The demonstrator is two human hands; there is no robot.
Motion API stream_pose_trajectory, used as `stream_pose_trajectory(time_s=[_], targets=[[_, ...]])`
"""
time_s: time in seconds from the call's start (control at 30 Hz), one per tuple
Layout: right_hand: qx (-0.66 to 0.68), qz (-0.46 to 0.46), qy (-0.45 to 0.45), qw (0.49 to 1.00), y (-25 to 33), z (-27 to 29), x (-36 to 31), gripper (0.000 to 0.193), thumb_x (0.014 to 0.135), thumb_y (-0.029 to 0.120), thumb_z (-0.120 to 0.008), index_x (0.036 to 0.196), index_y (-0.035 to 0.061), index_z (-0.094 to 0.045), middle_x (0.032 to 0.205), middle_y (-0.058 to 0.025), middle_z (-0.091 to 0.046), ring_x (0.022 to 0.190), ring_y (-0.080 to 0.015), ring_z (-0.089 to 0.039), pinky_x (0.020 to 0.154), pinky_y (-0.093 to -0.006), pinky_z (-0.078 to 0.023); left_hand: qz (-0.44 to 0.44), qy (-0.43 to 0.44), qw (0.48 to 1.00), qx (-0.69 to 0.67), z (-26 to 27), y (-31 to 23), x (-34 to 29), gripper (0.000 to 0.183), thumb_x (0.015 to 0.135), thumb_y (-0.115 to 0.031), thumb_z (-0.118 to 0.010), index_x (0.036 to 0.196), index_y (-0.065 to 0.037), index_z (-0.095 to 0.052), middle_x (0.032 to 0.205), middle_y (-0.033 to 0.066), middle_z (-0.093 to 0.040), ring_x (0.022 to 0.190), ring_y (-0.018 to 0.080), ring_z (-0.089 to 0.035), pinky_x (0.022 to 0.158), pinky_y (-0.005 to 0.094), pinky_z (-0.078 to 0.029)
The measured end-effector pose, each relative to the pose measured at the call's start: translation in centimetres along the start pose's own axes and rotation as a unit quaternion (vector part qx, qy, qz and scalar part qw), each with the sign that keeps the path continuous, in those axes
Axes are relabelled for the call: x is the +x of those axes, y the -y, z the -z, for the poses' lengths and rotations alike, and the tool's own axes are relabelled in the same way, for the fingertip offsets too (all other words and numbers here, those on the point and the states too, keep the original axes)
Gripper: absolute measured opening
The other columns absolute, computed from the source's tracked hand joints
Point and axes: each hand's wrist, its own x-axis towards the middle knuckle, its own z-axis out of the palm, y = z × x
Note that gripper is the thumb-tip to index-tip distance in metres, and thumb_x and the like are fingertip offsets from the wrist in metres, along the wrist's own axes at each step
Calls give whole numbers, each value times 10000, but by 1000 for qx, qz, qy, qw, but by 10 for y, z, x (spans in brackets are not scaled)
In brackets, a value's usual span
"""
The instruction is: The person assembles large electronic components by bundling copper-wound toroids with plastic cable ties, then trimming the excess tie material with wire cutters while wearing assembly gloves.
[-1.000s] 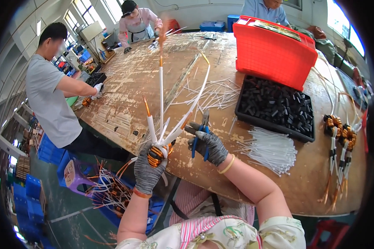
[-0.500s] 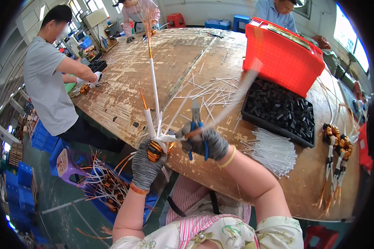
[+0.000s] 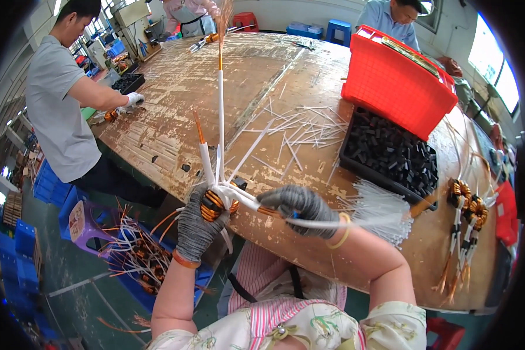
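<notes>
- The wound coil (image 3: 210,204), copper around a dark core, is left of the frame's centre, above the near edge of the worktop (image 3: 251,64).
- The left hand (image 3: 198,227), gloved in grey, is closed around the coil from below.
- The right hand (image 3: 300,209), at the centre, has its fingers half curled beside the side lead (image 3: 248,200); whether they grip it I cannot tell. A speck of blue shows at the palm, too small to identify.
- That lead runs right from the coil, its far length blurred below the right hand.
- A tall lead (image 3: 220,111) and a short lead (image 3: 207,163), both white-sleeved with copper ends, point up the frame.
- The step in hand looks like arranging the side lead against the coil.
- The next move probably calls for a steady left grip and a firm pinch near the lead's base, with the loose length kept off the white ties (image 3: 382,204) at right.
</notes>
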Motion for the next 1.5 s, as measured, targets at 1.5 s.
stream_pose_trajectory(time_s=[1.5], targets=[[-56, -310, -227, 922, -150, -10, -1, 573, 766, 230, -735, 1247, 38, -489, 1066, -184, -577, 1004, -310, -572, 889, -377, -455, -47, 16, 998, 41, -3, 5, 1, 715, 654, -122, -793, 1263, 9, -441, 1172, 186, -566, 1074, 280, -587, 919, 360, -475]])
